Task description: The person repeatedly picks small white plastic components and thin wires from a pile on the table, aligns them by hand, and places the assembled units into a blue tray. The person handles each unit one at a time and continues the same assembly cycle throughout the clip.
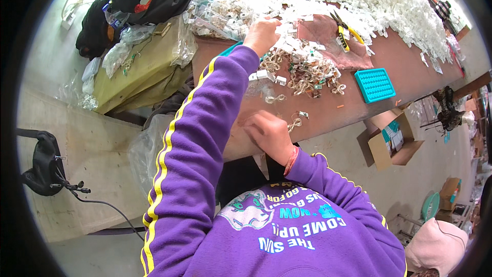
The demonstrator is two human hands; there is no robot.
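Note:
My left hand (pixel 262 35) reaches over the table to a heap of small parts, its fingers drawn together at the heap's edge; what they grip, if anything, is hidden. Close below lies a pile of small circuit boards with coiled beige wires (pixel 312 72), mixed with white plastic housings (pixel 266 76). My right hand (pixel 271 133) is low over the table's near edge, fingers curled inward. Anything in them is too small or hidden to make out. Just right of it sits a single board with a wire coil (pixel 295 123).
White plastic pieces (pixel 379 5) cover the table's far side. Yellow-handled pliers (pixel 344 34) rest on a pink cloth (pixel 333 54), near a teal ridged tray (pixel 375 85). An open cardboard box (pixel 382 154) stands below the table's right edge. Bags (pixel 133 5) are heaped at far left.

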